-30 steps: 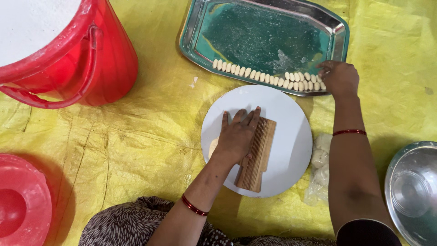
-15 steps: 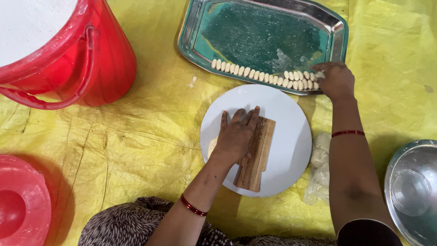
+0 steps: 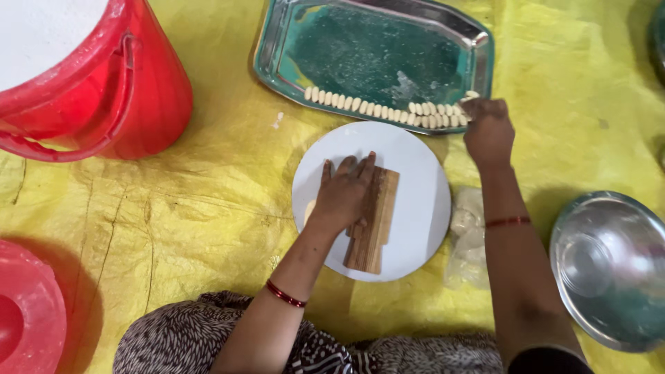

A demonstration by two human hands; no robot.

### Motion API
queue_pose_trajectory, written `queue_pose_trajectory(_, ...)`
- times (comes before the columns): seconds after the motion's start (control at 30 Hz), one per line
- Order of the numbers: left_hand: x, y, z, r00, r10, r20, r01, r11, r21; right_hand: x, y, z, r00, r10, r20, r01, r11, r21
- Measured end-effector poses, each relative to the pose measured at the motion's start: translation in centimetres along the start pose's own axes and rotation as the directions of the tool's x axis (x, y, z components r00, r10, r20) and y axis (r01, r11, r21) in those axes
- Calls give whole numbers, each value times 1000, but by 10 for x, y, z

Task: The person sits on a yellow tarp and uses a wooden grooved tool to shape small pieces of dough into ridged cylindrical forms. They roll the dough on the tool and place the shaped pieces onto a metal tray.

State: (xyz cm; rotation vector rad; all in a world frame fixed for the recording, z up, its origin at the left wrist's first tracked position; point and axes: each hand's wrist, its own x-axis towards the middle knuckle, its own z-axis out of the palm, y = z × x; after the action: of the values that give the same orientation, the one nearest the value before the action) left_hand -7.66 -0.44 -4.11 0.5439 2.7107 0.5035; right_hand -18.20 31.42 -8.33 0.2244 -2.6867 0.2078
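Compared with a moment ago, we see little change: our right hand (image 3: 488, 128) stays at the near right end of the steel tray (image 3: 273, 52), fingers pinched on a small dough piece (image 3: 472, 95) at the end of the row of dough pieces (image 3: 384, 109). Our left hand (image 3: 344, 192) remains flat and spread on the ridged wooden board (image 3: 377, 228), which lies on the white plate (image 3: 415, 166); a dough lump (image 3: 309, 210) peeks out just left of it.
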Motion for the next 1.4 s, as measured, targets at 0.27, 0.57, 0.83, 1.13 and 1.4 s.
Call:
queue_pose_trajectory(0.27,10,-23,-8,911,60,-407,-65,998,2,-163,-70,-145,994,-102,44,98,991,95)
queue_pose_trajectory(0.57,-23,-14,-22,956,-281,-90,287,955,72,-255,-144,-204,945,302,127,-327,865,379)
queue_pose_trajectory(0.83,-55,-21,20,941,-58,-333,155,950,272,-155,-189,-176,986,12,168,-103,832,545)
queue_pose_trajectory(1.13,-52,-45,4,838,-78,-540,83,996,-16,-105,-225,-100,928,163,335,-372,454,810)
queue_pose_trajectory(1.4,-53,-33,-19,844,71,-531,-195,964,-182,-119,-238,-78,1000,-10,0,7,684,730)
